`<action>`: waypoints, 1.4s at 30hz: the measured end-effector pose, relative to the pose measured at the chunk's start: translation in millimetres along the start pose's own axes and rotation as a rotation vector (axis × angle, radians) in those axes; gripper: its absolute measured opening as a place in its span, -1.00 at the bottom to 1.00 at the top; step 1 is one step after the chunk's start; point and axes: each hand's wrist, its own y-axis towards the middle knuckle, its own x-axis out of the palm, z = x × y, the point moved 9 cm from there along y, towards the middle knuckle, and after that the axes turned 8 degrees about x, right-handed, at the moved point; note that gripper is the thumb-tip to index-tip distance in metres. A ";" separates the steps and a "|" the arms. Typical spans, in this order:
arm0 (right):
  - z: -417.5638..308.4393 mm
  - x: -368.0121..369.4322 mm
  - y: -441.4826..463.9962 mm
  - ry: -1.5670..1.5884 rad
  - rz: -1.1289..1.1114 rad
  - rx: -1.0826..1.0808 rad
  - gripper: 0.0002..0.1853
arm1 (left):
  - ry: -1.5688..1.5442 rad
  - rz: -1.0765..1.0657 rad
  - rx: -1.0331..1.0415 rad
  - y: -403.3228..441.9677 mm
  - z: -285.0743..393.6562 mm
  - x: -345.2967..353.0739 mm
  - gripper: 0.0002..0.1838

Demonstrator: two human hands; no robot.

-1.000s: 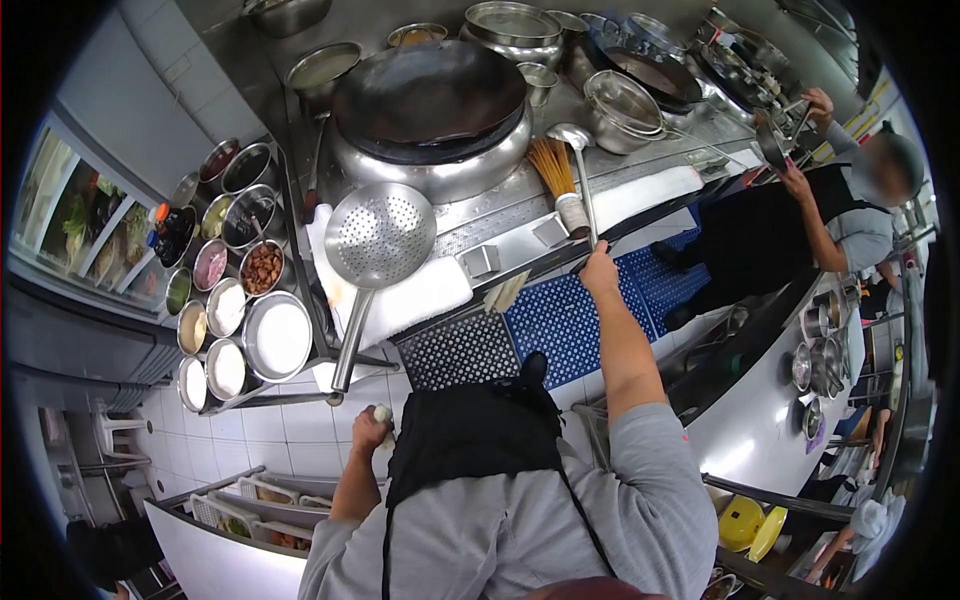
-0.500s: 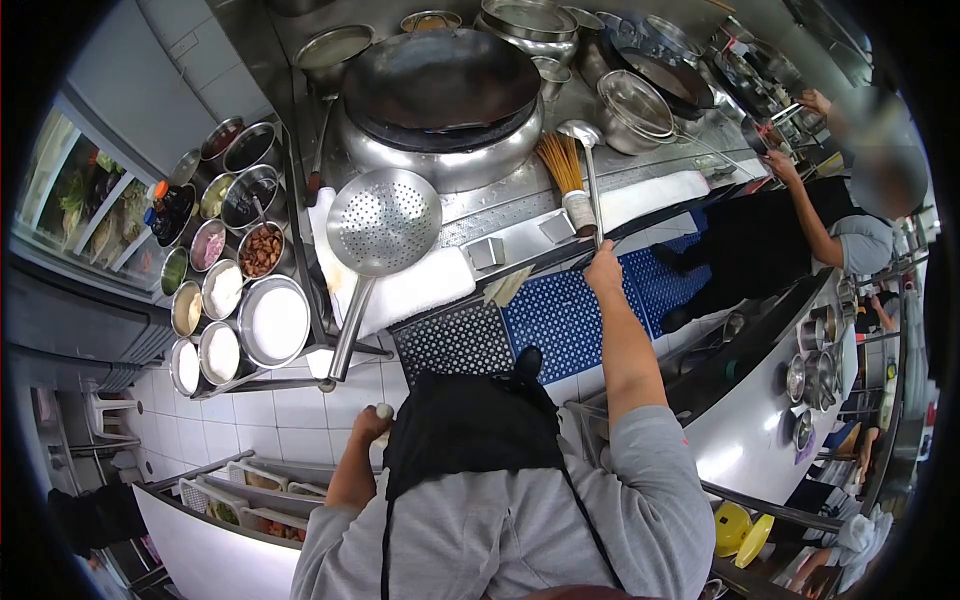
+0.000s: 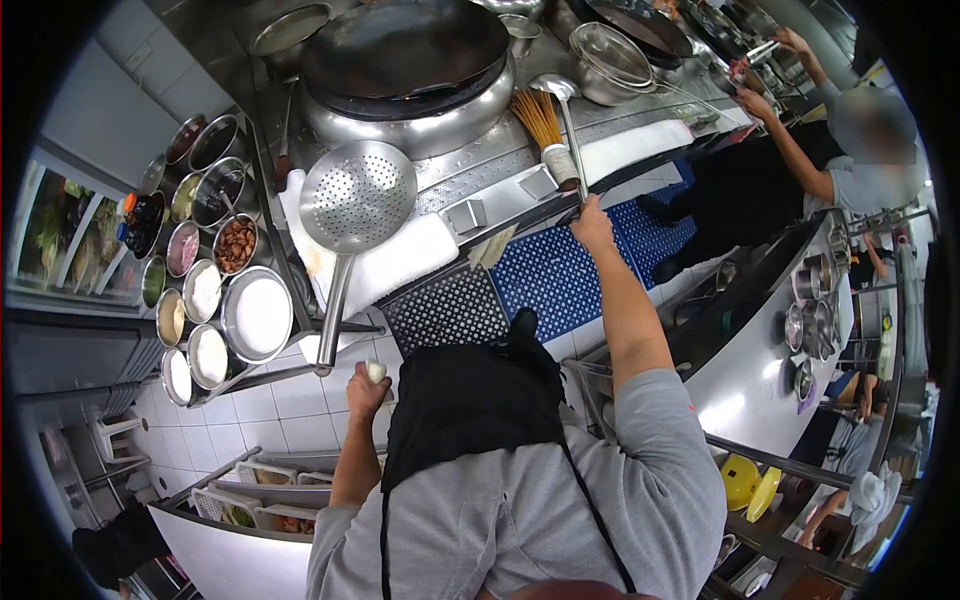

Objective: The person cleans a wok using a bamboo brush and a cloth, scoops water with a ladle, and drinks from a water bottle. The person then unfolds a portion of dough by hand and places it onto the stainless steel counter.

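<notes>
My right hand (image 3: 594, 225) is closed around the handle end of a long metal ladle (image 3: 573, 140), whose bowl rests on the steel stove top. Beside the ladle lies a bamboo wok brush (image 3: 543, 130), bristles pointing away from me. My left hand (image 3: 366, 390) is closed on a small pale, rounded thing (image 3: 375, 371), too small to name. Ahead of that hand, a large perforated skimmer (image 3: 358, 197) lies on a white towel (image 3: 405, 262), its handle pointing toward me. Behind it a dark wok (image 3: 405, 55) sits on a round steel burner ring (image 3: 420, 137).
On the left, a rack holds several metal bowls of ingredients, among them brown chunks (image 3: 236, 244) and white powder (image 3: 258, 314). A strainer (image 3: 612, 55) sits on a pot at the back. To the right a co-worker (image 3: 800, 170) handles a pan. Blue matting (image 3: 560, 270) covers the floor.
My left hand has risen and moved slightly forward with the pale thing. My right hand still holds the ladle. The whole view has shifted, with the stove now higher in it.
</notes>
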 end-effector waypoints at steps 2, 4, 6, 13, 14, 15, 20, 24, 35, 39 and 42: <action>-2.9 -7.4 -10.3 0.058 0.022 -0.057 -0.26 | 0.006 0.034 0.068 13.2 26.9 -7.2 -0.38; 9.5 -5.4 -18.6 0.154 0.063 -0.100 -0.21 | -0.060 0.053 0.103 22.2 64.3 -20.0 -0.39; 17.5 -9.1 -37.3 0.210 0.085 -0.092 -0.09 | -0.214 0.068 0.125 30.3 103.4 -32.7 -0.41; 133.7 109.3 -97.9 0.674 -0.429 0.138 0.11 | -0.826 -0.095 0.248 62.0 234.2 -37.8 -0.50; 166.4 146.7 -110.1 0.523 -0.533 0.218 0.06 | -0.864 -0.189 0.277 65.3 258.1 -38.6 -0.45; 186.2 160.8 -133.4 0.316 -0.676 0.285 -0.05 | -0.893 -0.239 0.272 73.0 273.6 -33.4 -0.38; 270.9 224.4 -197.1 -0.036 -0.776 0.214 -0.68 | -0.639 -0.241 0.465 112.5 386.5 -61.2 -0.28; 273.7 192.3 -193.0 0.183 -0.616 0.224 -0.56 | -0.230 0.180 0.703 149.9 446.1 -91.3 -0.24; 304.3 184.1 -120.6 0.237 -0.479 0.296 -0.51 | 0.378 0.371 0.840 148.2 496.0 -67.7 -0.21; 302.7 167.7 -112.9 0.211 -0.455 0.340 -0.50 | 0.001 0.338 1.167 93.7 501.5 -63.1 -0.36; 287.5 162.2 -124.5 0.256 -0.485 0.402 -0.48 | -0.219 -0.241 1.008 77.5 469.0 18.6 -0.52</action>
